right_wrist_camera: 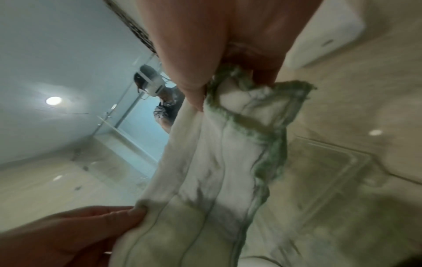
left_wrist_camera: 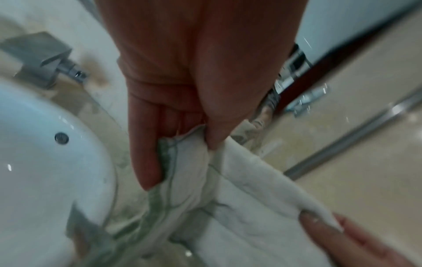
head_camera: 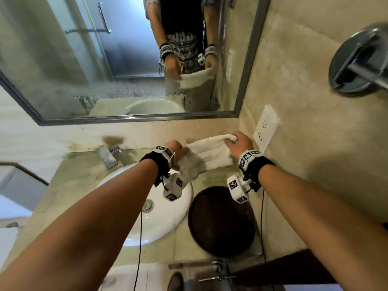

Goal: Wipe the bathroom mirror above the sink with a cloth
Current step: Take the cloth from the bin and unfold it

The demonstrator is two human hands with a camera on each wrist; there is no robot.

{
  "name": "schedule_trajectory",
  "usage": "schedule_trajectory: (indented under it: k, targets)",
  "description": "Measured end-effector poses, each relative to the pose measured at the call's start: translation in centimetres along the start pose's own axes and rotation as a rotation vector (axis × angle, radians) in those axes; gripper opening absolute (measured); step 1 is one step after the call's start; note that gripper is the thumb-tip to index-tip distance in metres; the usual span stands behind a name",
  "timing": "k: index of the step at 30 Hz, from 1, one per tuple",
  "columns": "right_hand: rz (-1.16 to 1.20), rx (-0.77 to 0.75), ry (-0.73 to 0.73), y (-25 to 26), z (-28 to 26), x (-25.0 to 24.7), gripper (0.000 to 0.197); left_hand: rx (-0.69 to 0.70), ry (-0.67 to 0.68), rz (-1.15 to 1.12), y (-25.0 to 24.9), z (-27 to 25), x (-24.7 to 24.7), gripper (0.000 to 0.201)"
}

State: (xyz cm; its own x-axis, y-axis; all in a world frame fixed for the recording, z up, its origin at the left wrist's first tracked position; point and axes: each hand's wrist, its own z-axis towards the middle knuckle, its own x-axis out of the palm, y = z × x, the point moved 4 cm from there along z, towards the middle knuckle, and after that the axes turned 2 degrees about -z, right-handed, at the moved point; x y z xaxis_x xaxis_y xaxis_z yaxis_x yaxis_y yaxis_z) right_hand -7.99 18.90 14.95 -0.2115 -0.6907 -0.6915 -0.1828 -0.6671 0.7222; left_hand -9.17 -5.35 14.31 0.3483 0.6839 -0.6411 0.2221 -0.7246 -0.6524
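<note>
Seen from the head camera, two bare forearms reach into the centre of the frame over a stone counter. The left hand (head_camera: 175, 149) pinches one end of a white cloth (head_camera: 206, 153) between thumb and fingers; the right hand (head_camera: 239, 142) grips the other end, fingers curled round a bunched corner. The cloth hangs stretched between them, right of centre, above the counter and just past the white sink (head_camera: 151, 211). The mirror (head_camera: 117, 59) fills the upper left of the frame, its lower glass speckled with what looks like dried spray, though blur makes this uncertain. To do this step well, fold the cloth into a flat pad with a clean white face outward, since the wrist views show greenish, frayed edges, then raise it in one hand to the speckled band.
</note>
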Motion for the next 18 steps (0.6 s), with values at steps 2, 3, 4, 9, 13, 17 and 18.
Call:
schedule_trajectory:
  k: [2, 3, 4, 9, 13, 17, 18]
  targets:
    - [0.045, -0.066, -0.011, 2.3, -0.2, -0.8, 0.012, -0.015, -0.034, -0.052, -0.5, -0.8, -1.5, 0.033]
    - [0.058, -0.108, -0.010, 3.7, -0.3, -1.3, 0.009, -0.017, -0.049, -0.086, -0.9, -1.2, -2.3, 0.031]
    - [0.076, -0.139, -0.005, 5.0, -0.4, -1.6, 0.011, -0.028, -0.057, -0.166, -1.2, -1.1, -2.8, 0.025]
    - [0.233, -0.311, 0.168, 11.8, -1.8, -2.2, 0.021, -0.025, -0.034, -0.634, -4.8, -3.4, -5.2, 0.014]
    - [0.367, -0.219, 0.434, 15.5, -3.3, -1.7, 0.032, 0.075, -0.016, -0.888, -8.0, -5.8, -7.4, 0.033]
    - [0.435, -0.231, 0.370, 17.5, -3.0, -3.3, 0.018, 0.191, -0.158, -0.638, -8.6, -6.2, -10.5, 0.038]
    - [0.371, -0.293, 0.256, 18.0, -2.4, -4.3, 0.015, 0.209, -0.182, -0.614, -8.7, -6.3, -11.6, 0.040]
